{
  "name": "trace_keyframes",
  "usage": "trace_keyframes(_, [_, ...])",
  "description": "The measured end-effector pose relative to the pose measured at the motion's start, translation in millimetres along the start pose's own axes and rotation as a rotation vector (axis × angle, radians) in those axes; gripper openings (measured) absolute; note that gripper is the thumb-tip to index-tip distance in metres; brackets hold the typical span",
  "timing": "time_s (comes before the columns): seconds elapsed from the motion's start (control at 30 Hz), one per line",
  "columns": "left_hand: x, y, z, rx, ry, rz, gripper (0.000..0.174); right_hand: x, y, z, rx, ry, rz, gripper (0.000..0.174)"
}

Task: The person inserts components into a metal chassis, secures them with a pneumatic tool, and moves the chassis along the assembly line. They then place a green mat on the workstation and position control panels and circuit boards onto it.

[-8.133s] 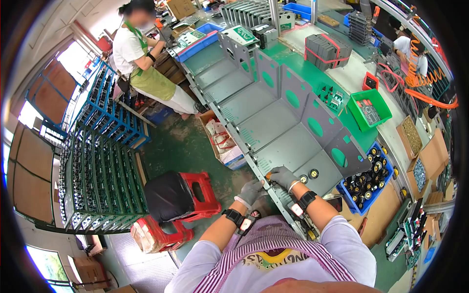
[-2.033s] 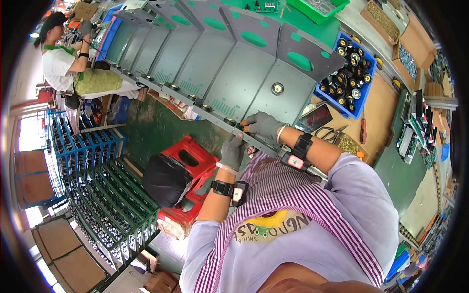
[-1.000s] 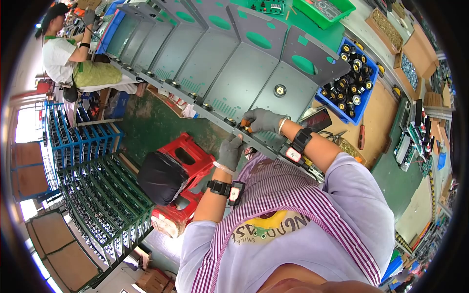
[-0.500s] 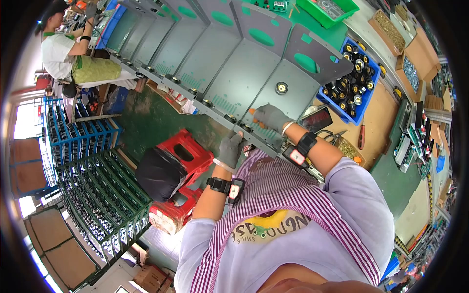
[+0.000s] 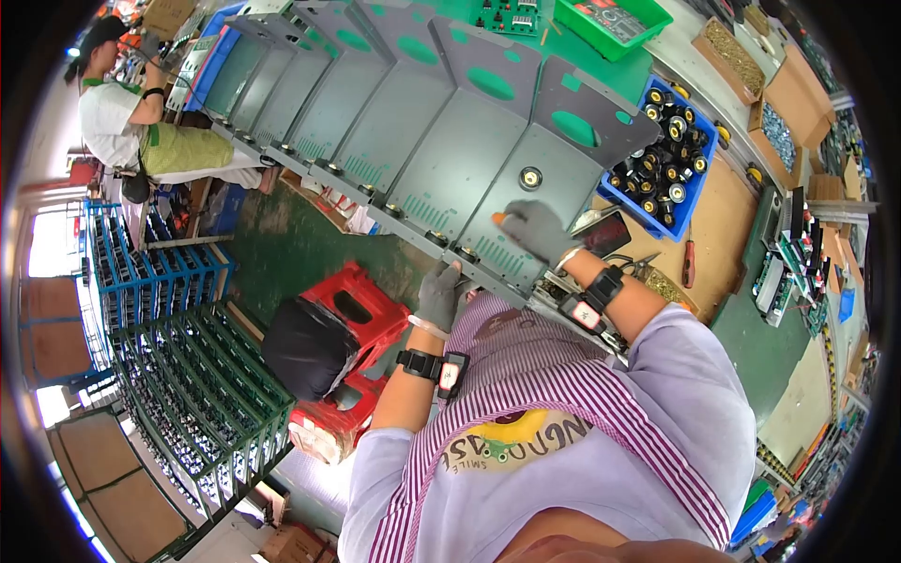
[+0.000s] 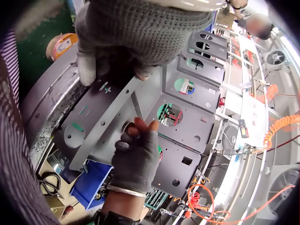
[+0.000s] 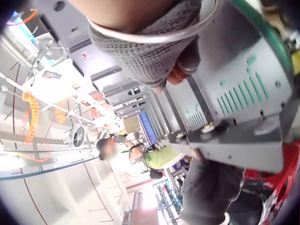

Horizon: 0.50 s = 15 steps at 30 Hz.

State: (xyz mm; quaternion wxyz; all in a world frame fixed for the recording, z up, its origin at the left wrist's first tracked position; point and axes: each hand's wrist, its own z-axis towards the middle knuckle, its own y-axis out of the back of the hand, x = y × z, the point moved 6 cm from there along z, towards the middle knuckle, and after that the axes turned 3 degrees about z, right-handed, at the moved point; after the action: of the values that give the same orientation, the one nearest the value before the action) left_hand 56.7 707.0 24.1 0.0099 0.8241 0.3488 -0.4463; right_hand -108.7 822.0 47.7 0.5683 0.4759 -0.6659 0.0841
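Observation:
A long grey sheet-metal chassis (image 5: 441, 159) with upright dividers lies before me. Its front lip carries a row of round black fittings (image 5: 436, 238). In the head view, my left hand (image 5: 438, 298), gloved with bare fingertips, holds the front lip near its right end. The left wrist view shows that hand's fingers on both sides of the lip. My right hand (image 5: 533, 230), slightly blurred, hovers over the rightmost bay, thumb and fingers loosely bent, with no held part showing. Just beyond it lies a loose round black fitting (image 5: 531, 177) with a brass-coloured centre.
A blue bin (image 5: 657, 155) of similar fittings stands right of the chassis, near a phone (image 5: 603, 235), scissors and a screwdriver (image 5: 690, 264). A green tray (image 5: 610, 23) is behind. A red stool (image 5: 352, 310) and racks (image 5: 197, 375) stand left; another person (image 5: 117, 122) works at the far end.
My right hand has left the fitting at the front lip and moved right over the bay. The left hand stays at the lip. Two loose fittings lay in the bay earlier; one lies there now.

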Motion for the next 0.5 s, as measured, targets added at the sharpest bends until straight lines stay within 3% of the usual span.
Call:
trace_keyframes(0.07, [-6, -3, -4, -0.087, -0.048, 0.119, 0.034, -2, 36, -7, -0.243, 0.036, -0.155, 0.035])
trace_keyframes(0.17, [24, 31, 5, -0.193, -0.069, 0.255, 0.027, -23, 58, 1, -0.392, 0.040, -0.455, 0.047])
trace_keyframes(0.27, [-1, 27, -17, -0.312, -0.160, 0.519, 0.023, -28, 49, 16, -0.384, 0.146, -0.579, 0.051])
trace_keyframes(0.3, [-8, 25, -21, -0.325, -0.253, 0.518, 0.020, -25, 46, 19, -0.386, 0.178, -0.531, 0.050])
trace_keyframes(0.4, [-42, -1, -33, -0.251, -0.479, 0.892, 0.016, -12, 45, 19, -0.234, 0.115, -0.243, 0.048])
trace_keyframes(0.5, [-84, -49, -51, -0.140, -0.715, 1.050, 0.020, 19, 43, -15, 0.028, -0.016, 0.143, 0.044])
